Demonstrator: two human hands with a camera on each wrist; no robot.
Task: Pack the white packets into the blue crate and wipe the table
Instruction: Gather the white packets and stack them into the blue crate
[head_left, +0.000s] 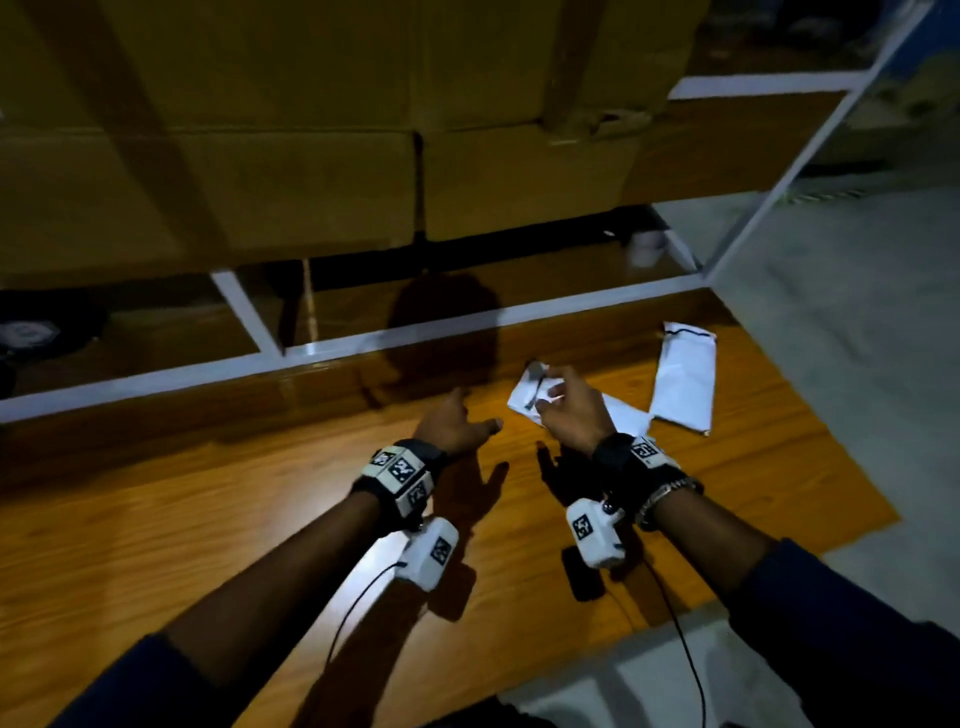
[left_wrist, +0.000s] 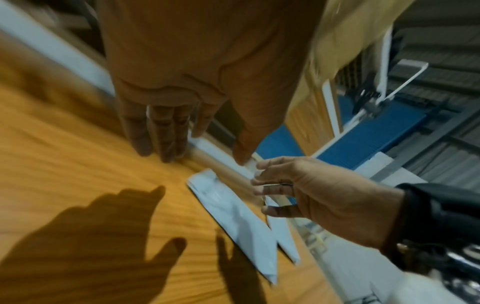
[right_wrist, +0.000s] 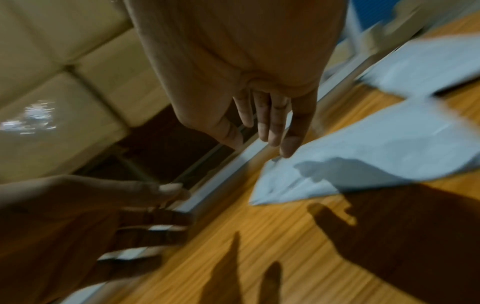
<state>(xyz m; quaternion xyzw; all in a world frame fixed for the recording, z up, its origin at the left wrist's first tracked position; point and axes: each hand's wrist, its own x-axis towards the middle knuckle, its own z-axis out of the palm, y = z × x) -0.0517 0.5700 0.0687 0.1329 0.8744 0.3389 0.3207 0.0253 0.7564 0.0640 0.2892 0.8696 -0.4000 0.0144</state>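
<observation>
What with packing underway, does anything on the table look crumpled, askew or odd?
Yes. The left packet and right packet lie askew on the table, near its far right corner, ends meeting in a V. The left packet's end by the right hand looks crumpled and lifted. Nothing looks spilled.

cardboard boxes (head_left: 260, 156) stacked beyond white frame rail (head_left: 571, 302); grey floor (head_left: 831, 338) right.

Left hand (left_wrist: 168, 82) is seen palm-on, fingers straight and close together, holding nothing. Two white packets (left_wrist: 233, 216) lie flat on the bench (left_wrist: 64, 154), side by side and touching. Right hand (left_wrist: 306, 193) hovers over the packets' far end, fingers spread and slightly bent. Contact with the packets cannot be confirmed. Hand shadows fall on the bench beside the packets.
</observation>
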